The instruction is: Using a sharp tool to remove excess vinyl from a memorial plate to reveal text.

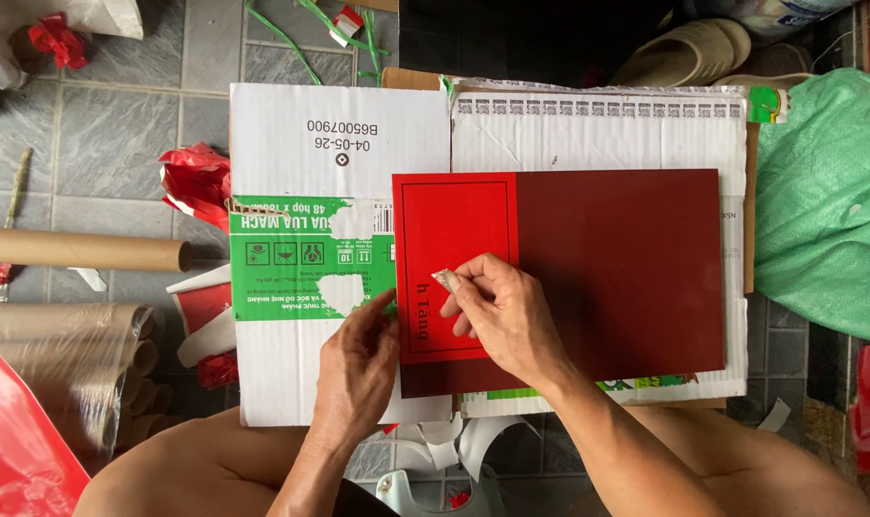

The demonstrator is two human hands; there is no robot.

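A large dark red board [617, 268] lies on flattened cardboard [339, 144] on the floor. A brighter red sheet [449, 230] with a thin dark border and gold lettering covers the board's left part. My right hand [507, 316] rests on that sheet and pinches a small whitish scrap [446, 280] between thumb and fingers. At the sheet's lower left edge my left hand [358, 369] presses down with its fingertips. Both my knees show at the bottom of the view.
Brown cardboard tubes [81, 249] and a wrapped bundle of tubes [71, 354] lie at left. Red paper scraps [196, 182] sit beside the cardboard. A green woven sack [827, 201] is at right, sandals [689, 48] at top, white paper strips [445, 436] near my knees.
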